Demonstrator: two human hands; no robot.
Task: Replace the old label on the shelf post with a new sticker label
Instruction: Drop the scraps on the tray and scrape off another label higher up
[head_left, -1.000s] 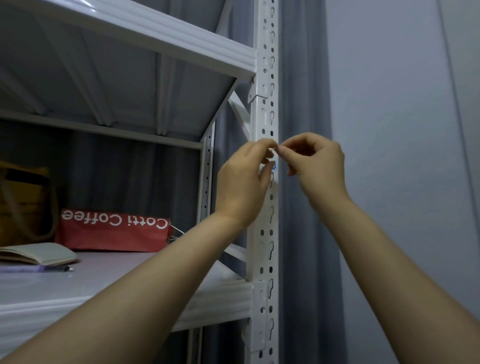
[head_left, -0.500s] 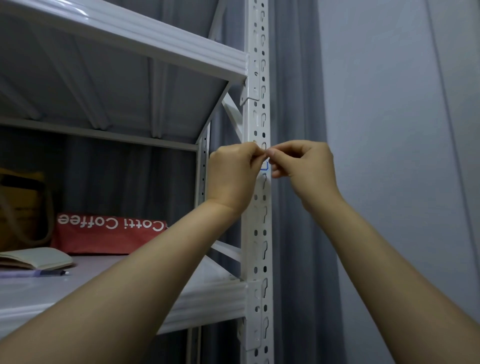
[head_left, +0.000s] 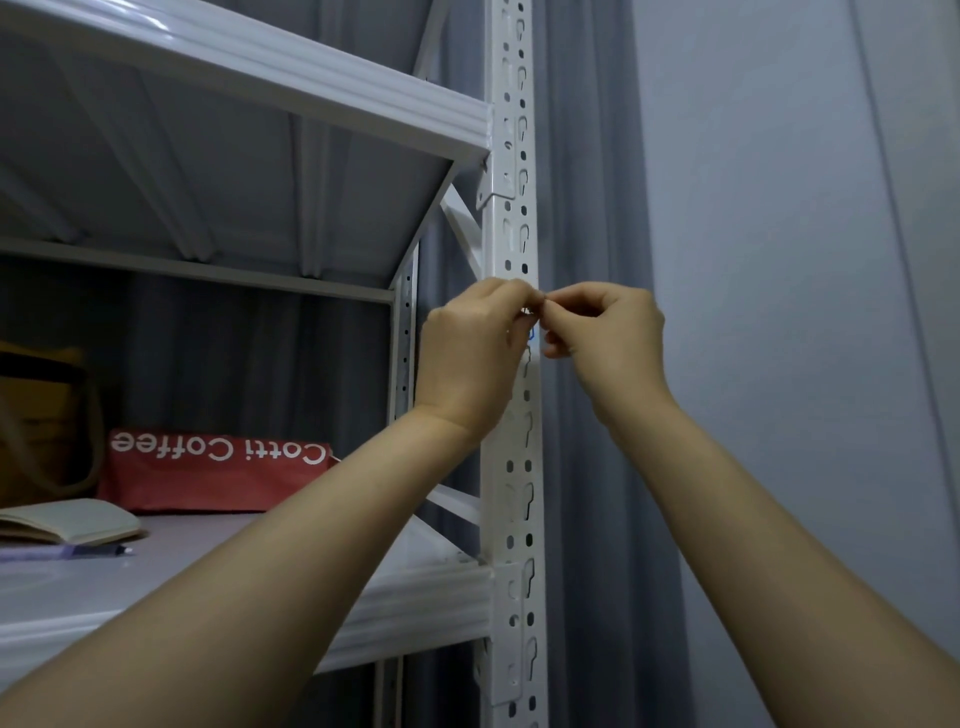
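Note:
The white perforated shelf post runs vertically through the middle of the view. My left hand and my right hand meet in front of it at mid height, fingertips pinched together on a small label of which only a blue-edged sliver shows between them. Most of the label is hidden by my fingers. I cannot tell whether it sticks to the post or is lifted off it.
White metal shelves extend left of the post, one above and one below my hands. On the lower shelf lie a red coffee bag, an open notebook, a pen and a yellow bag. Grey curtain and wall stand behind.
My hands stay pinched together at the same spot on the post; the fingertips have closed in slightly. The view has drifted a little.

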